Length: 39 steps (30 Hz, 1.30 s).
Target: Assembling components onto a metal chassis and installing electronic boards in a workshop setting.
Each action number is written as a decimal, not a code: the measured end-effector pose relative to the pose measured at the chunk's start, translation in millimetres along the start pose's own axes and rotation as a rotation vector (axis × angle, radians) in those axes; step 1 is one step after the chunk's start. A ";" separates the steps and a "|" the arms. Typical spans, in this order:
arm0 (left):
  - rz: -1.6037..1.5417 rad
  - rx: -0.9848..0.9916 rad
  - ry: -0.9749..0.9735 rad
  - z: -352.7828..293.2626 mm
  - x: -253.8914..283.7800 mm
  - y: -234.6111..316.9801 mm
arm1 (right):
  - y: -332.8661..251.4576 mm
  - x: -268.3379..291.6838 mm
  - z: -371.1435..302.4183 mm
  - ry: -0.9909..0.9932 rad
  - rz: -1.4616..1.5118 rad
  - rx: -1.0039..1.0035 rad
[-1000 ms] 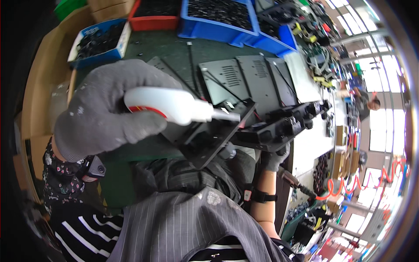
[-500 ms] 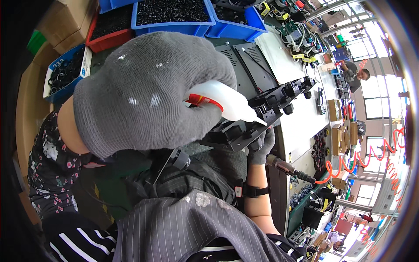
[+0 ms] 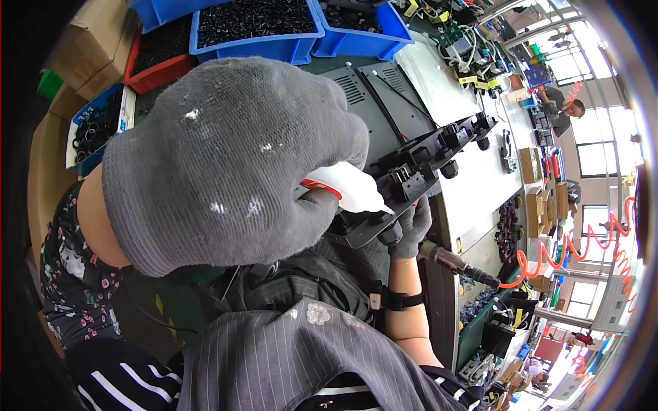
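My left hand (image 3: 233, 164), in a grey knit glove with white specks, is closed around a white squeeze bottle (image 3: 356, 190) with a red label. The bottle's tapered nozzle points down at the near end of a long black plastic panel (image 3: 412, 183) fitted with small blocks and knobs. Whether the tip touches the panel I cannot tell. My right hand (image 3: 414, 229), also gloved, grips the panel's near edge from below, partly hidden by it. A powered driver (image 3: 452, 260) on a red coiled hose lies just right of that hand.
Blue bins (image 3: 257, 44) of small black parts and a red bin (image 3: 159, 72) line the far left. A grey vented metal housing (image 3: 377, 109) lies behind the panel. Wired assemblies (image 3: 466, 51) sit on the white bench (image 3: 473, 185). Another person (image 3: 562, 113) works far right.
My left hand and the bottle have moved a little nearer and left, bringing the nozzle along the panel toward its near end. My right hand keeps its grip.
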<state>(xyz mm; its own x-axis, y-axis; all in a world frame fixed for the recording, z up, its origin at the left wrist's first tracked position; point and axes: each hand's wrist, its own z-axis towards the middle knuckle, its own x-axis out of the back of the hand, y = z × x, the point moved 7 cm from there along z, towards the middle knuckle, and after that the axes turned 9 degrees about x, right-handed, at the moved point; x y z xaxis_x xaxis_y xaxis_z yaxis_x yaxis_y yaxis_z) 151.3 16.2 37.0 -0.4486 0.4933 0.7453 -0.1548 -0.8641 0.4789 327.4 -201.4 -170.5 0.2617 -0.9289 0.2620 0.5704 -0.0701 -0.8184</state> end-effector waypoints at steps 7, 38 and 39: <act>-0.097 0.039 -0.098 5.0 5.2 -7.8 | -3.4 2.0 3.0 -0.030 -0.063 0.019; 0.055 0.054 -0.264 90.5 -62.7 -27.1 | 4.1 5.2 -4.4 -0.013 -0.119 -0.039; 0.027 0.056 -0.303 89.3 -61.7 -27.3 | 2.9 4.4 -4.3 -0.019 -0.129 -0.026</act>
<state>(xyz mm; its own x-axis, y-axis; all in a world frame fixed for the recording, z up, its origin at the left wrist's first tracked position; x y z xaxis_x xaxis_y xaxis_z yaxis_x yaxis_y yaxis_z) 261.8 18.2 19.4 -0.1672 0.4848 0.8585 -0.0934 -0.8746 0.4757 326.9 -207.2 -173.9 0.2020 -0.9045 0.3756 0.5796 -0.1987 -0.7903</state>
